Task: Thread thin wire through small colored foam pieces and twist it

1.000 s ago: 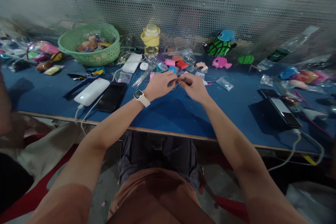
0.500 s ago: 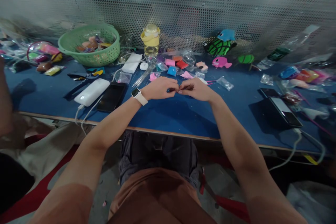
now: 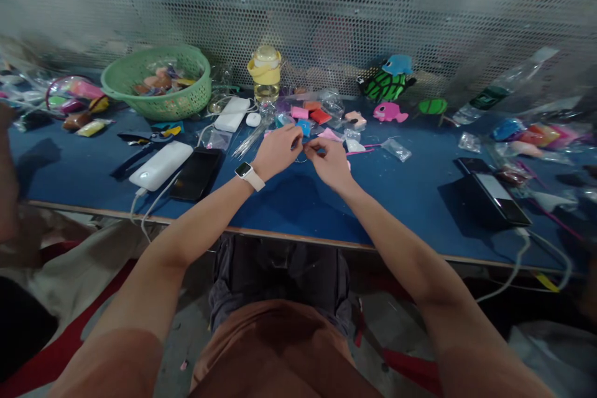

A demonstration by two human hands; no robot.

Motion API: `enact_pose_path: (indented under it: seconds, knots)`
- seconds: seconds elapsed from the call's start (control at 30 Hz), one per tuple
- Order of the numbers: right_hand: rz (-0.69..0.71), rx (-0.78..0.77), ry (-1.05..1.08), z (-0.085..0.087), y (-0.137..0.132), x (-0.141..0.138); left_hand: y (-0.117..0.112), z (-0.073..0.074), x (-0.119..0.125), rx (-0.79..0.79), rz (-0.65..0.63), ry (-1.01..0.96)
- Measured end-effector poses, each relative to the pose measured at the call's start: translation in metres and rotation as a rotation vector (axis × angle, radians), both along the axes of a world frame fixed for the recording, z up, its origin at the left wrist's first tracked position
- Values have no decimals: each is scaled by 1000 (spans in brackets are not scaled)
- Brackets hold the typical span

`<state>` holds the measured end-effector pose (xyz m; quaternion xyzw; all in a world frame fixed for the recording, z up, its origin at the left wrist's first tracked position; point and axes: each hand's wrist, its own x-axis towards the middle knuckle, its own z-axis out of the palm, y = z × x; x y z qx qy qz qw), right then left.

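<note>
Both hands have moved away from the body since half a second ago, back toward the cluster of coloured clay pieces [image 3: 305, 117] at the middle of the bench [image 3: 410, 199]; the pink piece seen bare then is now partly covered by the left hand.

Left hand [image 3: 278, 150]: fingers curled, thumb and forefinger pinched on a small item [image 3: 303, 147], too small to identify. Right hand [image 3: 330, 161]: same pinch grip, fingertips meeting the left's on that item. The item sits between the two hands, just above the bench, just in front of the clay pieces.

Judgement: fine two-handed work on the item continues, now closer to the supplies.

Around the clay pieces: yellow-lidded bottle [image 3: 266, 74] behind, green basket [image 3: 158, 81] far to their left, white power bank [image 3: 161, 165] and black phone [image 3: 196, 173] near-left, green turtle figure [image 3: 384, 83] to the right. Loose clear bags [image 3: 395, 148] crowd the space beside the right hand.
</note>
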<state>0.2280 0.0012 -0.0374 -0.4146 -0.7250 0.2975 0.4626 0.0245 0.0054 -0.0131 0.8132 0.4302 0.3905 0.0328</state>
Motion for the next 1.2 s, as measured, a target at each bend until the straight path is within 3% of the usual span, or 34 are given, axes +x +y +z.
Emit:
enact_pose_path:
  seconds: [0.1, 0.2, 0.3, 0.47, 0.57, 0.6, 0.67, 0.73, 0.77, 0.8, 0.83, 0.87, 0.9, 1.0, 1.13, 1.2]
  knots:
    - [-125, -13, 97, 4, 0, 2, 1, 2, 0, -39, -86, -211]
    - [-51, -80, 133, 13, -5, 6, -1, 6, 3, -211, -261, -530]
    - [5, 37, 54, 19, -12, 5, -3, 8, 8, -297, -351, -731]
    - [-43, 265, -67, 20, -16, -6, -9, 12, 16, -195, -465, -765]
    - [46, 377, -109, 19, -15, -7, -27, 24, -3, -178, -465, -603]
    - [72, 401, -118, 19, -15, -6, -36, 30, -20, -183, -428, -481]
    - [85, 420, -124, 21, -17, -2, -54, 41, -71, -108, -155, -214]
    - [60, 410, -128, 23, -18, 0, -70, 47, -138, -49, 342, 38]
    - [49, 403, -128, 24, -19, 1, -76, 47, -172, -97, 623, 122]
    - [44, 395, -129, 24, -19, 0, -81, 45, -205, -224, 845, 169]
    - [45, 388, -130, 24, -19, 0, -83, 42, -234, -392, 982, 166]
    - [51, 383, -129, 24, -19, -1, -83, 38, -259, -552, 995, 162]
    - [59, 379, -129, 23, -19, -2, -81, 33, -278, -615, 973, 156]
    - [69, 364, -142, 23, -19, 0, -74, 21, -304, -554, 962, 128]
    - [4, 362, -145, 26, -17, 6, -87, 29, -290, -402, 974, 14]
    - [-51, 385, -122, 29, -16, 10, -104, 43, -264, -244, 1090, 8]
